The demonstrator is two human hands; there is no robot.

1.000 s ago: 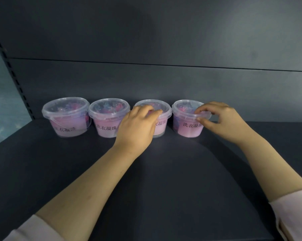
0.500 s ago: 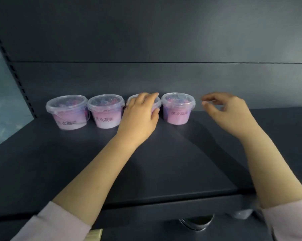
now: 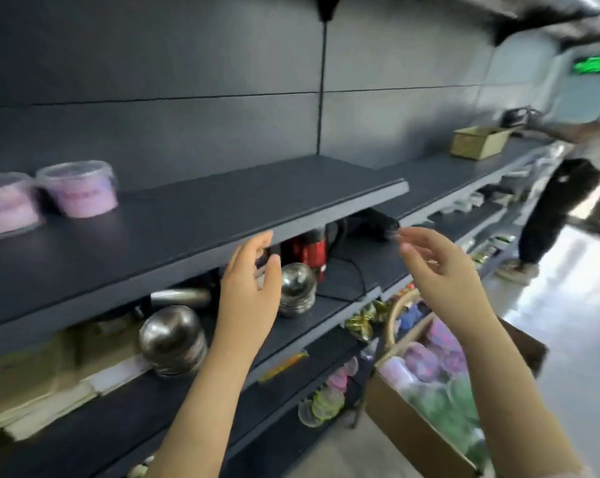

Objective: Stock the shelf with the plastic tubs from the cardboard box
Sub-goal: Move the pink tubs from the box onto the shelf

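Note:
Two pink plastic tubs with clear lids, one (image 3: 79,189) beside the other (image 3: 5,205), stand at the far left of the dark shelf (image 3: 222,208). My left hand (image 3: 252,288) hovers empty with loose fingers just below the shelf's front edge. My right hand (image 3: 440,270) is also empty and relaxed, held in the air to the right of the shelf. Below it, on the floor at the lower right, sits the cardboard box (image 3: 405,426) holding several pink and green tubs (image 3: 429,360).
Steel bowls (image 3: 172,339) and a red appliance (image 3: 309,250) fill the shelf underneath. A second cardboard box (image 3: 478,141) lies on the far shelf section. Another person (image 3: 560,198) stands in the aisle at the right.
Both hands let go of the tubs and pulled back off the shelf. My view swung right and down, so the tub row slid to the left edge and the box came into sight.

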